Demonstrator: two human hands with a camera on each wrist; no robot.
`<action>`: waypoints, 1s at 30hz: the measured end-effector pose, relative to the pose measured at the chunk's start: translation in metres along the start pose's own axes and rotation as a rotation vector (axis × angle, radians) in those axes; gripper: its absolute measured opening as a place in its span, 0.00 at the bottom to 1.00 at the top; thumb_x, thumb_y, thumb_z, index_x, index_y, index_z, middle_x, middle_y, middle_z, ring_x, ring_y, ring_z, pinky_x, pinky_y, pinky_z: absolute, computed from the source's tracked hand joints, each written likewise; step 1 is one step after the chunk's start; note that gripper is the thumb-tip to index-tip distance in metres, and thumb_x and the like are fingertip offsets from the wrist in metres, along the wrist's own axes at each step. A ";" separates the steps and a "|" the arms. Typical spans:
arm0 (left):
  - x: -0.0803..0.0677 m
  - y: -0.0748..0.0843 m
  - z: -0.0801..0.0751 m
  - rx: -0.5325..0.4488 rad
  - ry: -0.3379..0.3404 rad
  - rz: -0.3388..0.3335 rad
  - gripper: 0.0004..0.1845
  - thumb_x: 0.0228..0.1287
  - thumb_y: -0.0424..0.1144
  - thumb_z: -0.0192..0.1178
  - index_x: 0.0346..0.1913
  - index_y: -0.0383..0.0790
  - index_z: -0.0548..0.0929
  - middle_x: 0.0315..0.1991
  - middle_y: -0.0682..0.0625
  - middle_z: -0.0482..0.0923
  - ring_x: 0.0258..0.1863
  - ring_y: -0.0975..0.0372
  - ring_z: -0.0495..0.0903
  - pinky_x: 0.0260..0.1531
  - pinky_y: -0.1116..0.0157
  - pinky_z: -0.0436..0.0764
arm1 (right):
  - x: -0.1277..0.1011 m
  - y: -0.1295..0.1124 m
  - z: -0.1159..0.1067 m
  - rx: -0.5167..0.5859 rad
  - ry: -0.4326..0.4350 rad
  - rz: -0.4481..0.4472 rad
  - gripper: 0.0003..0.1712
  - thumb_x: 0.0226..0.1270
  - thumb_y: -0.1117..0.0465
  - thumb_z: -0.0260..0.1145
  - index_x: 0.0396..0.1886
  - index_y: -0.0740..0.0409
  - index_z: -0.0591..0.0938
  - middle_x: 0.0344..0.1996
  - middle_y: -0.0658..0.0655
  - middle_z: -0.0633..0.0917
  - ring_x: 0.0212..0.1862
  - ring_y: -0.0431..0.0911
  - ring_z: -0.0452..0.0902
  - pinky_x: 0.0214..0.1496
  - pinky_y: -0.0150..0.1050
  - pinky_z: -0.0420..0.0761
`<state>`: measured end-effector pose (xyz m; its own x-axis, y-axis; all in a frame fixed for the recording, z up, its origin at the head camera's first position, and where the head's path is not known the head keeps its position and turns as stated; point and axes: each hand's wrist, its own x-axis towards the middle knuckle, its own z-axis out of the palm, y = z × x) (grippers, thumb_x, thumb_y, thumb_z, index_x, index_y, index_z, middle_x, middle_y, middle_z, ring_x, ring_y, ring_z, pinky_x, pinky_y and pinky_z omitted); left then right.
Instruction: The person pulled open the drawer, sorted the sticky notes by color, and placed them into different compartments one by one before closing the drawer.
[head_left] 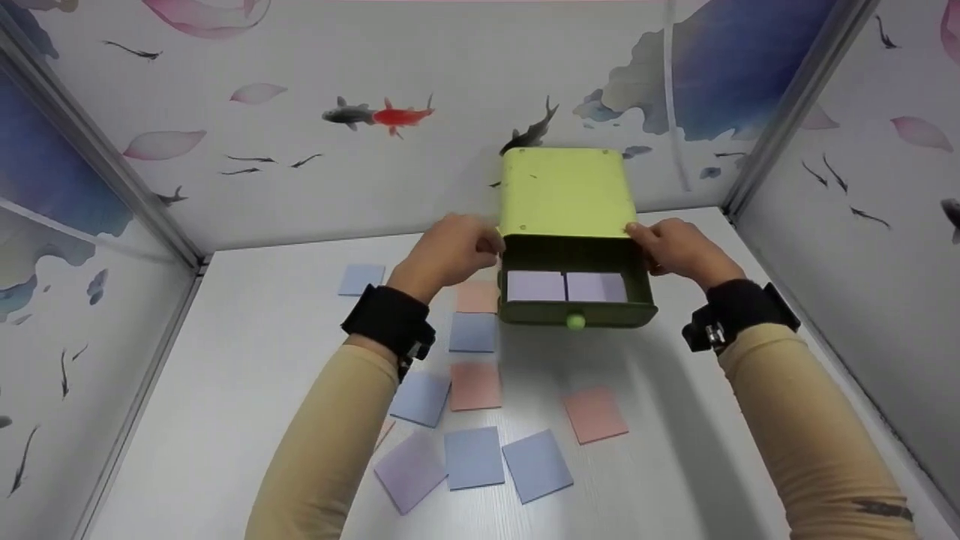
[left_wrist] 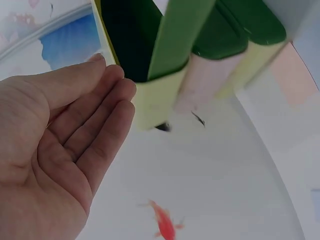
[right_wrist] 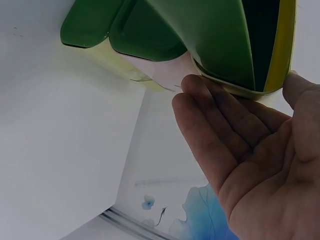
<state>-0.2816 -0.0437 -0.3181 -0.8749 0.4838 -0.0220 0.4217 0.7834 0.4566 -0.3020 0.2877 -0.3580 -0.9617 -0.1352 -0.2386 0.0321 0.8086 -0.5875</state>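
Observation:
A small drawer cabinet [head_left: 566, 191] with a lime-green top stands at the back of the table. Its top drawer [head_left: 576, 311], dark green with a round knob, is pulled out and holds two pale purple square cards [head_left: 535, 286]. My left hand [head_left: 454, 251] is at the cabinet's left front corner; the left wrist view shows its fingers nearly straight, with fingertips [left_wrist: 127, 92] at the side wall. At the other front corner, my right hand [head_left: 679, 247] grips the cabinet, its thumb at the top edge and its fingers along the side. Lower green drawers [right_wrist: 147, 32] show in the right wrist view.
Several loose square cards lie on the white table [head_left: 247, 420]: blue ones [head_left: 475, 457], pink ones [head_left: 596, 415] and a purple one [head_left: 410, 471]. Another blue card [head_left: 361, 279] lies farther back on the left. Patterned panels [head_left: 285, 180] stand behind and on both sides.

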 end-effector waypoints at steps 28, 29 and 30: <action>-0.083 -0.091 0.073 0.065 -0.101 0.015 0.09 0.61 0.31 0.65 0.44 0.41 0.89 0.40 0.49 0.87 0.40 0.59 0.84 0.44 0.60 0.83 | 0.001 0.001 0.002 0.011 -0.017 0.015 0.37 0.76 0.37 0.42 0.35 0.68 0.78 0.28 0.55 0.78 0.35 0.45 0.79 0.44 0.41 0.83; -0.085 -0.092 0.078 0.062 -0.115 0.031 0.09 0.60 0.31 0.66 0.44 0.41 0.89 0.40 0.50 0.87 0.41 0.59 0.84 0.45 0.60 0.82 | 0.002 0.001 0.002 0.009 -0.017 0.017 0.38 0.76 0.37 0.42 0.36 0.68 0.78 0.28 0.55 0.78 0.35 0.45 0.79 0.45 0.41 0.83; -0.089 -0.093 0.083 0.064 -0.131 0.048 0.10 0.60 0.31 0.66 0.44 0.41 0.88 0.40 0.50 0.87 0.41 0.60 0.84 0.45 0.60 0.82 | 0.002 0.001 0.002 0.010 -0.019 0.020 0.38 0.76 0.37 0.42 0.37 0.68 0.78 0.29 0.55 0.78 0.36 0.46 0.79 0.46 0.43 0.83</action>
<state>-0.2234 -0.1269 -0.4327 -0.8168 0.5645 -0.1190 0.4800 0.7795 0.4025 -0.3032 0.2872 -0.3601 -0.9554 -0.1299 -0.2651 0.0542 0.8054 -0.5903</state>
